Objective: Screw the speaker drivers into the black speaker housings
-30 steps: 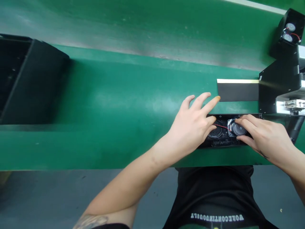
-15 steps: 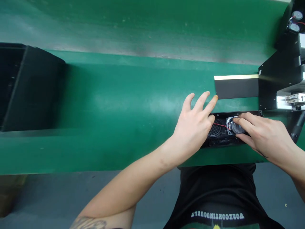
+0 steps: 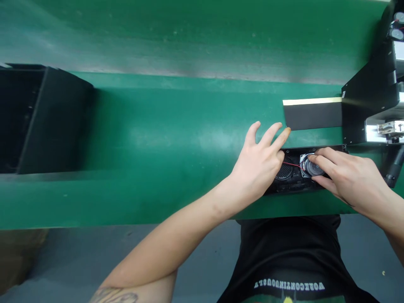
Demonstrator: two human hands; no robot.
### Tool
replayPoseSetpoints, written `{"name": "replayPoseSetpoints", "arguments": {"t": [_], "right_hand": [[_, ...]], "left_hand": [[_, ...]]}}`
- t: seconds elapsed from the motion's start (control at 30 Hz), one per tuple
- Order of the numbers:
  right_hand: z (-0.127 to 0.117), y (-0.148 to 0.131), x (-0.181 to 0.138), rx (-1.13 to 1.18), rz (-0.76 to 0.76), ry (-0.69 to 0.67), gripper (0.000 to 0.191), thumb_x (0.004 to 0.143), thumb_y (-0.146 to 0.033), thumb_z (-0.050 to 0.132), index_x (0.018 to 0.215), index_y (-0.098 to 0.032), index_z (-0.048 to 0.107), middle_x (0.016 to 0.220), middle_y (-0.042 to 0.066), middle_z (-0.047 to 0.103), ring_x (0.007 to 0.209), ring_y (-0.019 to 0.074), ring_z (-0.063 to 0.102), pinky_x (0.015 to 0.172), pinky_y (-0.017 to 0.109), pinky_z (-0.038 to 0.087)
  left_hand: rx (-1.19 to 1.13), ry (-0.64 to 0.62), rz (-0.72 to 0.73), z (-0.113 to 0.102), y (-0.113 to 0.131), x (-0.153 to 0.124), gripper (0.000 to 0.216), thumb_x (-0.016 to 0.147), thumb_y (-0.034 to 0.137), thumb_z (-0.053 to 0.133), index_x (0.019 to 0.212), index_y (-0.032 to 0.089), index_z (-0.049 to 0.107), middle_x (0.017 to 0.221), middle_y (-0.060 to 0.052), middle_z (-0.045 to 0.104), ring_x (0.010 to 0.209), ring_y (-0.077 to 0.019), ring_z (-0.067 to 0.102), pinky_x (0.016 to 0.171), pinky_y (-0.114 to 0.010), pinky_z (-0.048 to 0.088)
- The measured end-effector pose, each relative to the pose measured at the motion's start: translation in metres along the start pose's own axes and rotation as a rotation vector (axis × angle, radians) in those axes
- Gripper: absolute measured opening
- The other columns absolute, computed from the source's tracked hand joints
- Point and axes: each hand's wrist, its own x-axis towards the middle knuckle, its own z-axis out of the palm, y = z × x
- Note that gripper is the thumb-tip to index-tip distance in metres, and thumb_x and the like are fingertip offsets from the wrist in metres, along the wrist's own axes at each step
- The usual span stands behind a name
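A long black speaker housing (image 3: 292,181) lies on the green conveyor belt (image 3: 176,134) near its front edge. My left hand (image 3: 260,162) rests on the housing's left end, fingers spread, thumb side by a round mesh grille (image 3: 285,171). A small round speaker driver (image 3: 311,167) with a red wire (image 3: 292,164) sits in the housing. My right hand (image 3: 347,179) grips this driver with fingers and thumb around its rim.
A large black box (image 3: 41,120) stands on the belt at the left. A black machine fixture (image 3: 369,101) with a metal part stands at the right, and a flat black strip (image 3: 312,115) juts from it. Another housing with drivers (image 3: 396,27) sits top right.
Both hands stay on the housing and driver with almost no movement. The black box at the left has shifted slightly right in view.
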Motion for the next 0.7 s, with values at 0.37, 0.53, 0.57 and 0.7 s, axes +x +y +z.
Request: {"name": "replayPoseSetpoints", "arguments": {"t": [0.37, 0.53, 0.57, 0.7], "right_hand": [[-0.003, -0.007, -0.001, 0.014, 0.012, 0.045, 0.034, 0.110, -0.021, 0.060, 0.141, -0.007, 0.064, 0.135, 0.016, 0.071, 0.108, 0.0271, 0.075, 0.067, 0.036, 0.062], [-0.006, -0.006, 0.001, 0.069, 0.008, 0.072, 0.027, 0.109, -0.012, 0.060, 0.134, -0.006, 0.069, 0.130, 0.012, 0.073, 0.112, 0.0285, 0.073, 0.075, 0.039, 0.064], [-0.009, -0.004, 0.000, 0.095, 0.001, 0.076, 0.026, 0.109, -0.011, 0.060, 0.133, -0.007, 0.069, 0.129, 0.011, 0.074, 0.113, 0.0279, 0.073, 0.079, 0.040, 0.064], [-0.030, 0.014, -0.024, 0.243, 0.081, 0.231, 0.026, 0.112, -0.015, 0.059, 0.137, -0.013, 0.068, 0.134, 0.006, 0.074, 0.120, 0.0202, 0.071, 0.107, 0.034, 0.057]], "left_hand": [[-0.191, 0.241, 0.071, -0.031, 0.007, 0.004, 0.028, 0.110, 0.023, 0.055, 0.091, 0.016, 0.073, 0.110, -0.008, 0.081, 0.101, -0.0245, 0.074, 0.103, -0.051, 0.052], [-0.460, 0.191, 0.021, -0.020, 0.017, 0.014, 0.026, 0.113, 0.030, 0.057, 0.096, 0.016, 0.070, 0.094, -0.004, 0.078, 0.088, -0.0191, 0.073, 0.082, -0.035, 0.054], [-0.527, 0.170, 0.009, -0.018, 0.018, 0.014, 0.023, 0.113, 0.030, 0.057, 0.099, 0.016, 0.069, 0.096, -0.004, 0.078, 0.090, -0.0189, 0.074, 0.082, -0.034, 0.055], [-0.619, 0.182, -0.001, -0.012, 0.020, 0.012, 0.017, 0.112, 0.026, 0.060, 0.118, 0.014, 0.069, 0.113, -0.009, 0.079, 0.102, -0.0202, 0.076, 0.090, -0.033, 0.061]]}}
